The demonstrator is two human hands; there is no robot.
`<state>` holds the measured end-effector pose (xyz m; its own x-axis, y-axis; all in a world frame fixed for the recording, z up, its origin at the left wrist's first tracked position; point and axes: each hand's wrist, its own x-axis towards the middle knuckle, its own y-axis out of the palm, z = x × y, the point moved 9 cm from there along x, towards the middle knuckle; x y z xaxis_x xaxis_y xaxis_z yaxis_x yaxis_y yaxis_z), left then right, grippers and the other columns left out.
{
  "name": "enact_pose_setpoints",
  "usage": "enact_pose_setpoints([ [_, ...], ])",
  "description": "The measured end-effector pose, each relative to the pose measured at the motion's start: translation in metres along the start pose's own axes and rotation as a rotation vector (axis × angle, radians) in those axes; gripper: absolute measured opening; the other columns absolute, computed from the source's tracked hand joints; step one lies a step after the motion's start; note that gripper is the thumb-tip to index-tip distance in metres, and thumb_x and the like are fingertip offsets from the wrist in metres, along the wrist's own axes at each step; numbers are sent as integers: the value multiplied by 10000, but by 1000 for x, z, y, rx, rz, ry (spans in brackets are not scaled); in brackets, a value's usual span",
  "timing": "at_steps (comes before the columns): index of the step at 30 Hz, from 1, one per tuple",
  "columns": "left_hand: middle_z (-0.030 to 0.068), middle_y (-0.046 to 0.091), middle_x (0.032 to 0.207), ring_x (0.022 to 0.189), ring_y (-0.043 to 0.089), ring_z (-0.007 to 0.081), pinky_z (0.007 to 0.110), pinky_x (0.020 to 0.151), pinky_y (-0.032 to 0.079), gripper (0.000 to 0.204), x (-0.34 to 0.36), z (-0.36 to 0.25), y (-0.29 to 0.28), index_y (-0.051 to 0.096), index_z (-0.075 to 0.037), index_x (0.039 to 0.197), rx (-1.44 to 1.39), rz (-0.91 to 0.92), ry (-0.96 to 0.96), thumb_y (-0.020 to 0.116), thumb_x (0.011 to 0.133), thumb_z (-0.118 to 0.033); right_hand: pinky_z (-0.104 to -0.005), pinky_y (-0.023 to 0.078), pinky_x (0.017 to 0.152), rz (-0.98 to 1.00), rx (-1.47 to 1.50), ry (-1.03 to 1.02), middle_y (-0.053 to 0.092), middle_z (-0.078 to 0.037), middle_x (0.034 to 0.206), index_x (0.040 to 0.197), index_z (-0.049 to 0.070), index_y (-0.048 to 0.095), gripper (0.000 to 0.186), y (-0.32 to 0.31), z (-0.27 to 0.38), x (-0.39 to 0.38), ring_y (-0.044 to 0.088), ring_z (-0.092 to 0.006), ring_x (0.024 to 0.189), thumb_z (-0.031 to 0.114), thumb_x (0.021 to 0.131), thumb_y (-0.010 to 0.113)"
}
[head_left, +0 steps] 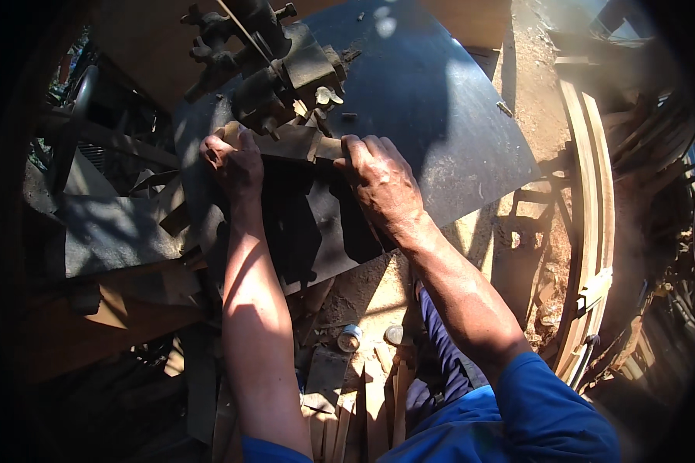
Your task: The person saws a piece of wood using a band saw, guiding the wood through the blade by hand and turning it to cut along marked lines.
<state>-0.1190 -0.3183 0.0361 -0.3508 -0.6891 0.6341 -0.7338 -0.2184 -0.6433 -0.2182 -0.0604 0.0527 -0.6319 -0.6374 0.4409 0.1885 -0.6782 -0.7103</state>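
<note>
Wood [289, 142] spans the gap between a worker's hands, its long axis running from one to the other: left hand [239, 163] clamped on one end, right hand [380, 176] on the other, neither nearer, the machine [307, 63] just beyond both.

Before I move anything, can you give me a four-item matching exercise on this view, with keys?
1. wooden workpiece
2. shirt sleeve
3. long boards
4. tabletop

A. pale, right of the tabletop
B. dark, flat, beneath the workpiece
C. between left hand and right hand
D. bright blue fabric

Pairs: 1-C, 2-D, 3-A, 4-B
</note>
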Motion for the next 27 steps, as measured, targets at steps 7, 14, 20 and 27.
enact_pose_setpoints([
  [7,259,529,1162,1121,544,414,500,988,451,497,0,5,2,490,43,1174,-19,31,-21,681,923,-341,-397,544,828,-39,-54,-35,593,-102,935,1082,49,595,231,-1,3,-2,610,-276,920,255,984,638],
  [14,262,525,1177,1128,540,417,503,998,445,516,-3,8,3,487,49,1181,1,38,-58,689,924,-350,-394,548,837,-40,-57,-23,607,-97,952,1116,53,601,243,1,2,-4,614,-273,931,250,981,641],
  [20,266,517,1199,1141,532,427,508,1003,442,513,-2,0,0,480,47,1193,-46,-3,5,697,931,-336,-409,548,837,-44,-64,-21,623,-100,971,1117,56,604,242,-2,-2,0,617,-283,936,253,981,640],
  [27,307,504,1273,1255,497,459,538,1089,409,554,-32,5,-42,485,-76,1393,-107,77,-66,705,948,-321,-447,533,832,6,-9,-94,644,-156,981,1152,30,616,282,-8,3,-31,627,-339,941,217,950,675],
])
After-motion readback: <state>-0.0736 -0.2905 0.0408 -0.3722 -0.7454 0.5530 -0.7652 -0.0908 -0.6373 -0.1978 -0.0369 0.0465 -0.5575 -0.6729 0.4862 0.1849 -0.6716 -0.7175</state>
